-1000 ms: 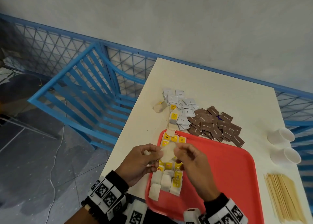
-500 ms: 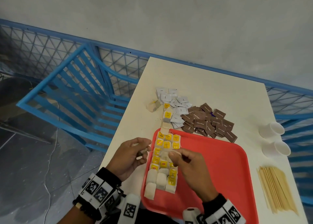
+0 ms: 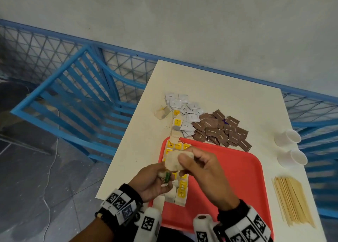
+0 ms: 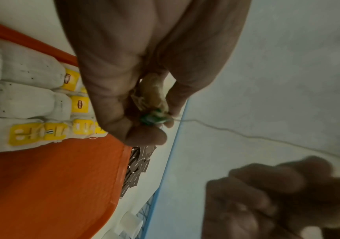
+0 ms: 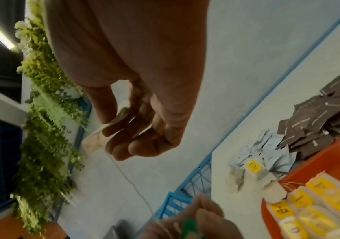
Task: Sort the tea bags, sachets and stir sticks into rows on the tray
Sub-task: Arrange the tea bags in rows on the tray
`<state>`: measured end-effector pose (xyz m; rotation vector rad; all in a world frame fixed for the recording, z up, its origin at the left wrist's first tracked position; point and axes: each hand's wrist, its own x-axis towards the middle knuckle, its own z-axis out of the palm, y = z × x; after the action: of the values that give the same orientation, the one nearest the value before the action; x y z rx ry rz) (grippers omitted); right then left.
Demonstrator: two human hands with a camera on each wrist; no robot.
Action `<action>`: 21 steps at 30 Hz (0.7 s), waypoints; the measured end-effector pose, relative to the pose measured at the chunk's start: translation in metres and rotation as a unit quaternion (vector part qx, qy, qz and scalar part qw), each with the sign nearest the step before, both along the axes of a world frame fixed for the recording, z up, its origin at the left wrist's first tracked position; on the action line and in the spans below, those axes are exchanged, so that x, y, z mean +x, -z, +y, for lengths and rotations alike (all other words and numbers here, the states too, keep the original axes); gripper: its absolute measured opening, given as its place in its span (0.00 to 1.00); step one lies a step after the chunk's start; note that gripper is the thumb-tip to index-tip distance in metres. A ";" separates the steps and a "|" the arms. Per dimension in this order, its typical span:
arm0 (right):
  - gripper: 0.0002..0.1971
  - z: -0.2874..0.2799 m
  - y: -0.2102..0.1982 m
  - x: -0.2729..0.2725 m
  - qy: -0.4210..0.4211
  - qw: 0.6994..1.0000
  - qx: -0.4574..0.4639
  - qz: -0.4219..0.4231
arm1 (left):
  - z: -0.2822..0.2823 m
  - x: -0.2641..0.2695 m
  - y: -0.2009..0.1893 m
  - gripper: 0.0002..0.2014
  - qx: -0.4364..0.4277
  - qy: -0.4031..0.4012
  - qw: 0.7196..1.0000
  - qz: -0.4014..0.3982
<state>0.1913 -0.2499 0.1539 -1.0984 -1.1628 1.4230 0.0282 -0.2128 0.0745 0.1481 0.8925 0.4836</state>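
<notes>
My right hand point(image 3: 182, 163) pinches a pale tea bag point(image 3: 172, 162) between thumb and fingers above the left part of the red tray point(image 3: 237, 177). My left hand point(image 3: 164, 176) pinches the bag's green tag point(image 3: 167, 176) just below it. In the right wrist view a thin string point(image 5: 132, 182) runs from the tea bag point(image 5: 103, 132) down to the tag. The left wrist view shows the green tag point(image 4: 151, 118) between my fingertips. Tea bags with yellow tags point(image 3: 181, 190) lie in rows on the tray's left side.
Beyond the tray lie loose tea bags point(image 3: 175, 124), a heap of white sachets point(image 3: 186, 111) and a heap of brown sachets point(image 3: 219, 130). Two white cups point(image 3: 289, 137) lie at the right, wooden stir sticks point(image 3: 292, 201) below them. A blue chair point(image 3: 73, 104) stands left of the table.
My right hand has lifted the tea bag higher and brought it close above my left hand. The left hand still pinches the tag.
</notes>
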 end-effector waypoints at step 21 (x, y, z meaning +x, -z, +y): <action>0.20 0.010 -0.005 0.000 0.162 0.984 -0.047 0.058 | 0.016 -0.002 -0.099 0.31 0.347 0.088 0.918 0.170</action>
<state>0.1911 -0.2404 0.1593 -1.1915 -0.7996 1.2770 0.0261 -0.1965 0.1738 0.9818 1.0006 0.5997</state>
